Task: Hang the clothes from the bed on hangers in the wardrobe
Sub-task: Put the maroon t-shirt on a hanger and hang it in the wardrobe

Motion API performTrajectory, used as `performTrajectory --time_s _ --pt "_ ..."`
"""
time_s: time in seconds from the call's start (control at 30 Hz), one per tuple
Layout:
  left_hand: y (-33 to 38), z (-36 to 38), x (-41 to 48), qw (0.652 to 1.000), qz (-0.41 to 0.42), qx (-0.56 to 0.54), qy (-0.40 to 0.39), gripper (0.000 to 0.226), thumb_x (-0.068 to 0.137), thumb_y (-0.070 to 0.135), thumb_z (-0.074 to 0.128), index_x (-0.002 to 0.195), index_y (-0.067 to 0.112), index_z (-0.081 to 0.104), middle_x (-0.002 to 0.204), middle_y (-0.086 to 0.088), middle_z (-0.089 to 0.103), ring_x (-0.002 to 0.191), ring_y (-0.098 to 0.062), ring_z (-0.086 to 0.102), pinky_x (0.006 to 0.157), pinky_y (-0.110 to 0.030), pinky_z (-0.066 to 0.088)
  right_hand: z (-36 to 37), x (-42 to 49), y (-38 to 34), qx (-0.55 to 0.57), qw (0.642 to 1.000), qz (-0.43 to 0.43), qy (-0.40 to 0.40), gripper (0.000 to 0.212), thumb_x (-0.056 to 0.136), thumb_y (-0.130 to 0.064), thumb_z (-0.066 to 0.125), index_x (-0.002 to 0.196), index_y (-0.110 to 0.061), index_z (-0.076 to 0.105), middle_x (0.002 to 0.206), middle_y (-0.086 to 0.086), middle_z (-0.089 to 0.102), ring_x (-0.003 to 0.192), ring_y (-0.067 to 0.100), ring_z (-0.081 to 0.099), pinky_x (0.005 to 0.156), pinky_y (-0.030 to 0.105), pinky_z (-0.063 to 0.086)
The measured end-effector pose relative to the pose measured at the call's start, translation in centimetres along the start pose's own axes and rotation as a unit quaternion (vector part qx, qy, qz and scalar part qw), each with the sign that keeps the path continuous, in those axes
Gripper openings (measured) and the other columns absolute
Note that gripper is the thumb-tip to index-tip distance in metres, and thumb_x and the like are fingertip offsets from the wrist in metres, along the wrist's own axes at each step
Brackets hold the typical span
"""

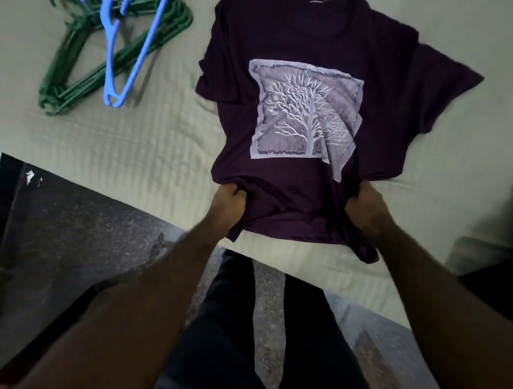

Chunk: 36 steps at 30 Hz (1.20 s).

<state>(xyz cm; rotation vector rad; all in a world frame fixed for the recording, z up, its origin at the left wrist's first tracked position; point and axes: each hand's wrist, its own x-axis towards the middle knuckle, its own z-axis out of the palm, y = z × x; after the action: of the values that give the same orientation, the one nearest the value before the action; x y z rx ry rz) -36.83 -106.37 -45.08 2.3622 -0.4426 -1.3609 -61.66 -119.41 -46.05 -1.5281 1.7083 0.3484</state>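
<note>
The left hand (229, 201) and the right hand (366, 206), set apart at either side, each grip a bunched fold low on a dark purple short-sleeved T-shirt (291, 41), fingers curled into the cloth. The shirt lies front-up on the pale green quilted bed (138, 133), its hem near the bed's front edge. Its chest bears a pale lilac square print (305, 111) of a bare white tree. A pale strip at the collar (317, 1) is too small to read. Up left, well apart from the shirt, a bundle of green wire hangers (51, 100) lies on the bed with a blue plastic hanger (109, 69) across it. Below the edge show the dark speckled floor (69, 236) and the person's dark trousers (230, 319).
</note>
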Motion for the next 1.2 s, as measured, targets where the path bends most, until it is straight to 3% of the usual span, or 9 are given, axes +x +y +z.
performTrajectory --time_s 0.07,0.13,0.2,0.33,0.53,0.7,0.93,1.1,1.2 --pt "-0.6 -0.5 -0.1 0.991 -0.067 -0.104 0.043 0.021 0.088 0.017 0.056 0.077 0.0 0.057 0.076 -0.01 0.058 0.07 -0.023 0.054 0.064 -0.037 0.048 -0.9 -0.1 0.3 0.038 0.995 0.025 0.087 0.041 0.078 -0.021 0.048 0.109 0.002 0.059 0.11 0.024 0.062 0.103 0.042 0.058 0.082 0.037 0.041" --pt "-1.3 -1.4 -0.2 0.971 -0.131 -0.194 0.056 0.025 0.089 0.027 0.061 0.08 0.003 0.063 0.074 -0.007 0.06 0.063 -0.02 0.054 0.051 -0.03 0.044 -1.3 -0.6 -0.1 0.032 0.978 0.055 0.197 0.043 0.08 -0.023 0.054 0.116 -0.002 0.061 0.116 0.024 0.059 0.109 0.042 0.054 0.089 0.042 0.042" --pt "-1.9 -2.5 0.2 0.958 -0.15 -0.243 0.033 0.031 0.092 0.035 0.06 0.083 0.006 0.065 0.069 -0.004 0.062 0.051 -0.014 0.048 0.04 -0.02 0.033 -0.4 -1.2 -1.9 0.022 0.965 -0.04 0.258 0.038 0.085 -0.02 0.057 0.119 -0.005 0.061 0.117 0.021 0.059 0.112 0.039 0.052 0.095 0.043 0.04" --pt "-2.1 -4.0 1.6 0.98 -0.103 -0.165 -0.033 0.031 0.094 0.036 0.061 0.087 0.006 0.064 0.075 -0.003 0.067 0.053 -0.01 0.054 0.041 -0.018 0.038 3.9 -2.1 -8.8 0.017 0.947 -0.303 0.11 0.016 0.09 -0.015 0.061 0.101 -0.006 0.069 0.099 0.011 0.069 0.096 0.029 0.062 0.089 0.033 0.043" --pt "-0.9 -5.1 1.9 0.989 -0.011 -0.142 -0.048 0.022 0.093 0.014 0.063 0.087 -0.007 0.063 0.057 -0.001 0.065 0.043 -0.004 0.055 0.045 -0.018 0.041 7.8 -1.7 -15.3 -0.115 0.91 -0.385 -0.102 0.042 0.083 -0.037 0.072 0.115 -0.011 0.062 0.108 0.007 0.062 0.103 0.023 0.056 0.089 0.035 0.044" --pt "-0.8 -5.9 0.8 0.985 0.072 -0.147 -0.058 0.034 0.094 0.013 0.061 0.064 0.006 0.049 0.058 -0.012 0.061 0.04 -0.009 0.051 0.044 -0.016 0.04 8.6 -2.9 -15.8 -0.144 0.861 -0.488 0.016 0.012 0.083 -0.02 0.07 0.088 -0.009 0.067 0.083 0.01 0.061 0.079 0.033 0.06 0.065 0.041 0.049" --pt "-2.2 -6.2 0.3 0.985 0.117 -0.113 -0.06 0.041 0.096 0.026 0.059 0.063 0.004 0.048 0.051 0.0 0.058 0.047 -0.01 0.05 0.053 -0.022 0.042 10.0 -4.4 -14.2 -0.135 0.855 -0.468 0.179 0.026 0.087 -0.032 0.048 0.073 -0.015 0.062 0.072 0.003 0.057 0.06 0.025 0.056 0.055 0.034 0.044" --pt "-2.2 -6.2 -0.7 0.982 0.145 -0.062 -0.105 0.04 0.098 0.025 0.055 0.065 0.003 0.053 0.054 -0.006 0.054 0.051 -0.014 0.046 0.053 -0.027 0.039 11.4 -6.4 -14.0 -0.088 0.889 -0.41 0.186 0.021 0.082 -0.028 0.047 0.072 -0.013 0.059 0.066 0.004 0.057 0.054 0.025 0.056 0.048 0.03 0.044" --pt "-2.2 -6.1 -0.4 0.981 0.166 -0.021 -0.094 0.038 0.098 0.024 0.055 0.066 0.003 0.056 0.054 -0.01 0.054 0.05 -0.014 0.048 0.053 -0.031 0.042 12.6 -7.7 -14.0 -0.061 0.919 -0.372 0.116 0.018 0.085 -0.021 0.048 0.073 -0.01 0.055 0.069 0.008 0.058 0.057 0.029 0.058 0.049 0.031 0.04"
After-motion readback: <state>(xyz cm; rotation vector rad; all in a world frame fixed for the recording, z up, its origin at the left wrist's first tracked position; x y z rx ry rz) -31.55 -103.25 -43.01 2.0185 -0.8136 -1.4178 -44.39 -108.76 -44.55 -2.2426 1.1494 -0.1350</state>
